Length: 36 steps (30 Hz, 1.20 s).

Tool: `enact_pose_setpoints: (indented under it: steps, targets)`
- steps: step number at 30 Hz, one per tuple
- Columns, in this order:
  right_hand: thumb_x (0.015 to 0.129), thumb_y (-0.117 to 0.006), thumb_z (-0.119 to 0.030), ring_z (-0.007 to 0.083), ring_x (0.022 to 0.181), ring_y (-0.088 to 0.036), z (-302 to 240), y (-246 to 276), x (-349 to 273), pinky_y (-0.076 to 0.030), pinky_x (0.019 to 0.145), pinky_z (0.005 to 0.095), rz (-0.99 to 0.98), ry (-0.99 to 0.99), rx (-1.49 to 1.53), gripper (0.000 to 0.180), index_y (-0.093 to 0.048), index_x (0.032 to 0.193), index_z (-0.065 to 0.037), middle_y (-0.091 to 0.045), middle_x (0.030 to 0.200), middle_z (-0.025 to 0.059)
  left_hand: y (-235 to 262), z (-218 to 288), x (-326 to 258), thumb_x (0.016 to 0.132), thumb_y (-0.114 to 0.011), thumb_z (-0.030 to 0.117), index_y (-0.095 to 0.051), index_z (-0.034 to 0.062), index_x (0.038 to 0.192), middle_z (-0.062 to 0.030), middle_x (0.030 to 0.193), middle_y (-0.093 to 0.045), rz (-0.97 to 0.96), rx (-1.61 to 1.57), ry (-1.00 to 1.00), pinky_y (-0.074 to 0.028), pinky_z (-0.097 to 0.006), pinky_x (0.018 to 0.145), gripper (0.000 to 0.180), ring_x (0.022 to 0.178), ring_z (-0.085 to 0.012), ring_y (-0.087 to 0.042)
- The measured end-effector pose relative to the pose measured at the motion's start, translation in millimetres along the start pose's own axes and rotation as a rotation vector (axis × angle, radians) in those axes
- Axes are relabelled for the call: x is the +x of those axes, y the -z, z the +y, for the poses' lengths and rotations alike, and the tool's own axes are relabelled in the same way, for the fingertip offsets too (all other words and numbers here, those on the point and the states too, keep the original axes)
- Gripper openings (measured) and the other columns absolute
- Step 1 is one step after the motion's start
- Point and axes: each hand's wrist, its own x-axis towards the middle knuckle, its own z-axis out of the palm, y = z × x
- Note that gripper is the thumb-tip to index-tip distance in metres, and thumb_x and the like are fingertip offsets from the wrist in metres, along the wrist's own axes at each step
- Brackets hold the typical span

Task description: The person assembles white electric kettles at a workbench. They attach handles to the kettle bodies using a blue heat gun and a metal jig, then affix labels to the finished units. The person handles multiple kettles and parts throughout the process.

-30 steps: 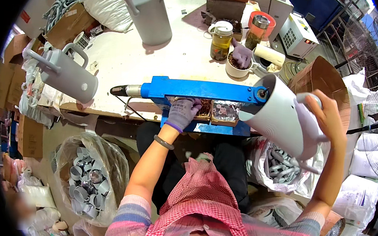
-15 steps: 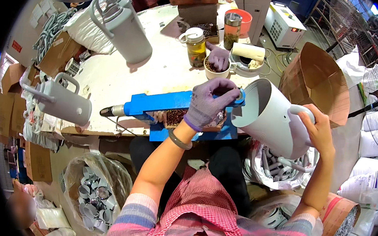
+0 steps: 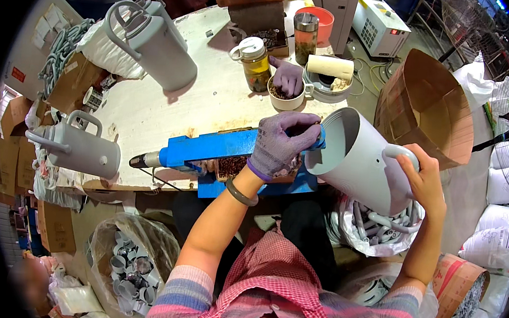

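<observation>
While the right hand (image 3: 423, 180), bare, gripped one grey jug (image 3: 360, 165) by its handle, we noted the left hand (image 3: 280, 143), in one purple-grey glove, at the end of the single blue fixture (image 3: 213, 149); its fingers were curled with the thumb near them, and we could not tell whether they pinched anything. The gripped jug was tilted at the fixture's end, mouth toward the left hand. We counted three further grey jugs on the table (image 3: 211, 104): one toward its left edge (image 3: 77, 149), two farther back, the rearmost partly hidden. Beyond the fixture we recorded two drink bottles, one white-lidded (image 3: 256, 71) and one metal-lidded (image 3: 305, 42), one red bowl (image 3: 325, 26), and one white mug (image 3: 286, 104) with a purple glove (image 3: 287, 78) over its dark contents. Below the table we logged one bag of grey cup-shaped parts (image 3: 129, 275) and one of grey handles (image 3: 376, 221), both too jumbled to count.
</observation>
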Motion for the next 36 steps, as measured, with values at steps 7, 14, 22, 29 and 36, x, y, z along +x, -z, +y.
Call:
enact_pose_setpoints:
  steps: [7,14,22,29,36]
  targets:
    - [0.094,-0.065,-0.025,0.0136,0.063,-0.053,5,6,-12,-0.046,0.061,0.0304,0.055,-0.054,-0.024,0.027,-0.065,0.101,0.001,-0.061,0.070,0.0112,45,1,-65,0.084,-0.074,0.016,-0.069,0.0053,0.117,-0.0099,0.083,-0.072,-0.184,0.503,-0.034,-0.055,-0.032,0.077,0.034,0.080,-0.0216,-0.070]
    - [0.093,-0.066,-0.024,0.0126,0.064,-0.052,-4,-2,-17,-0.046,0.062,0.0297,-0.026,-0.048,-0.026,0.027,-0.065,0.100,0.002,-0.061,0.070,0.0103,52,-106,-74,0.093,-0.059,0.035,-0.071,0.0227,0.113,-0.0084,0.103,-0.072,-0.248,1.154,0.190,-0.053,-0.038,0.083,0.026,0.094,-0.0271,-0.069]
    - [0.094,-0.066,-0.026,0.0126,0.065,-0.051,-11,5,-23,-0.046,0.063,0.0294,-0.015,-0.101,-0.052,0.028,-0.065,0.100,0.002,-0.060,0.070,0.0104,65,-100,-84,0.086,-0.069,0.032,-0.075,0.0136,0.102,-0.0058,0.092,-0.073,-0.059,0.958,-0.026,-0.054,-0.036,0.074,0.025,0.085,-0.0245,-0.070]
    - [0.093,-0.066,-0.026,0.0117,0.062,-0.049,5,-2,-26,-0.044,0.059,0.0291,0.008,-0.025,-0.010,0.029,-0.065,0.099,0.002,-0.058,0.068,0.0090,66,-84,-84,0.086,-0.070,0.032,-0.075,0.0123,0.103,-0.0093,0.096,-0.074,-0.034,0.787,0.194,-0.055,-0.034,0.077,0.027,0.086,-0.0251,-0.071]
    - [0.093,-0.067,-0.026,0.0128,0.058,-0.049,5,1,-26,-0.043,0.057,0.0299,-0.001,-0.080,-0.037,0.028,-0.065,0.098,0.002,-0.058,0.066,0.0090,64,-86,-85,0.087,-0.069,0.026,-0.076,0.0092,0.103,-0.0089,0.096,-0.074,-0.045,0.662,0.160,-0.055,-0.032,0.078,0.024,0.086,-0.0231,-0.072]
